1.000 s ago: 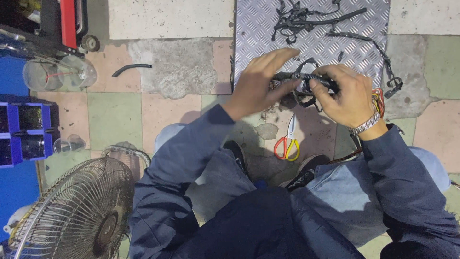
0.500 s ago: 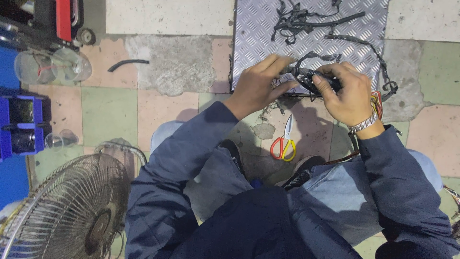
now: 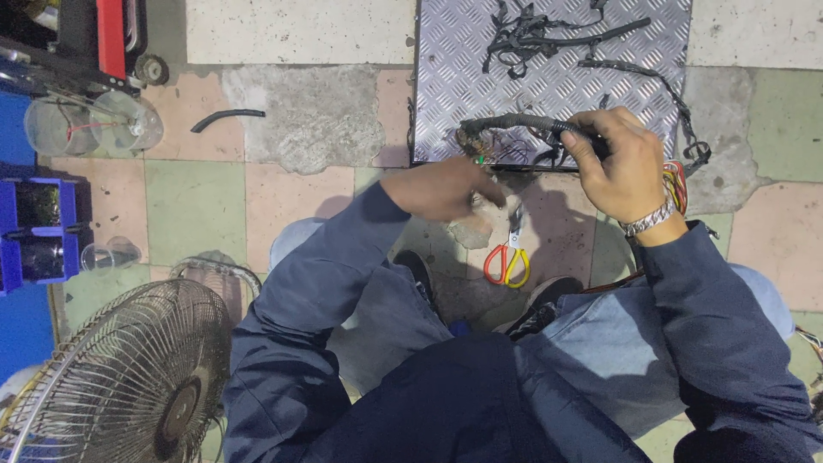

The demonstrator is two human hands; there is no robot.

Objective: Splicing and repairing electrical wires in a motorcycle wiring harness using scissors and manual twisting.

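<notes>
My right hand [image 3: 621, 163] grips a black taped wire harness [image 3: 514, 124] over the near edge of a ribbed metal plate [image 3: 446, 69]; coloured wires [image 3: 674, 184] stick out by my wrist. My left hand [image 3: 441, 189] is off the harness, just below its frayed end, blurred, with nothing visible in it. Scissors [image 3: 506, 260] with red and yellow handles lie on the floor tiles between my knees, a little below the left hand.
Stripped black tape pieces [image 3: 536, 34] lie on the far part of the plate. A black hose piece [image 3: 227, 116] lies on the tiles. Clear plastic cups [image 3: 86, 120], a blue crate [image 3: 34, 223] and a fan [image 3: 129, 386] stand to the left.
My left hand has let go of the harness end and dropped toward me. The right hand keeps its grip on the harness, whose free end now stretches out leftward.
</notes>
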